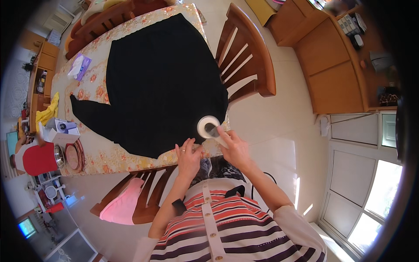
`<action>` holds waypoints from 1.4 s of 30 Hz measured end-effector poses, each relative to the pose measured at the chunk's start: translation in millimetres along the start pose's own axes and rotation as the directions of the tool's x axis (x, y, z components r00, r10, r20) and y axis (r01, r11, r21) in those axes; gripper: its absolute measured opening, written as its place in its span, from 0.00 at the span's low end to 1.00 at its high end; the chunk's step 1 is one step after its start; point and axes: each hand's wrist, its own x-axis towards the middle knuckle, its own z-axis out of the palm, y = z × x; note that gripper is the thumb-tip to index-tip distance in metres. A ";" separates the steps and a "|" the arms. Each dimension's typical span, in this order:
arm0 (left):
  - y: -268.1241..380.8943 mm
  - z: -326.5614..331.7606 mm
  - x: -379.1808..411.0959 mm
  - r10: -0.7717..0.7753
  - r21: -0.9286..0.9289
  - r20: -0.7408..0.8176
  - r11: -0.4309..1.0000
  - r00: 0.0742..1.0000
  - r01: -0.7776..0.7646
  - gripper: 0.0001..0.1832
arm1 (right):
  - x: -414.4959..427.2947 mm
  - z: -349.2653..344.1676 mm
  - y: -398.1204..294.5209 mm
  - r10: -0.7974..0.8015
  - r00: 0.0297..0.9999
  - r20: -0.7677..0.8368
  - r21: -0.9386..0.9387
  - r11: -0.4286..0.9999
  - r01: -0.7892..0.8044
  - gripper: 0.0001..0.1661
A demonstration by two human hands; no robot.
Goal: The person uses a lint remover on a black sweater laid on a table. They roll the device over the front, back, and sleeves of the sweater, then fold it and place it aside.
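Note:
A black garment (160, 75) lies spread over a table with a floral tablecloth (101, 163); a sleeve-like part reaches out at the left. My right hand (236, 149) grips the handle of a white round-headed device (207, 127), likely a fabric shaver. Its head is over the garment's near right edge, and whether it touches the cloth I cannot tell. Beside it, my left hand (189, 159) rests at the near table edge against the garment's hem, fingers slightly apart, a ring on one finger. Whether those fingers pinch the fabric is not clear.
A tissue pack (79, 67), an open box (62, 132), a yellow cloth (49, 109) and round red mats (74, 155) are at the table's left. Wooden chairs stand at the right (262, 49) and near side, the latter with a pink cloth (122, 206). Another person in red is at far left.

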 end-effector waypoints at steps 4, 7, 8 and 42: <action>1.4 -3.6 2.7 0.014 0.073 0.050 0.997 0.999 -0.018 0.13 | 31.7 15.0 11.7 0.060 0.997 -0.053 0.020 0.998 -0.059 0.41; -2.4 -5.2 2.8 -0.003 0.119 0.041 0.993 0.999 -0.002 0.14 | 57.4 11.9 -0.8 0.050 0.999 -0.020 0.012 0.999 -0.050 0.41; -3.0 -7.9 0.8 -0.011 0.132 0.050 0.991 0.999 0.004 0.15 | 61.5 12.5 -6.4 -0.044 0.997 0.071 -0.013 0.999 0.045 0.41; 25.6 -11.6 19.1 -0.842 -0.828 0.512 -0.537 0.170 -0.165 0.24 | 362.9 48.9 28.9 -0.557 0.803 0.212 0.125 0.830 0.543 0.40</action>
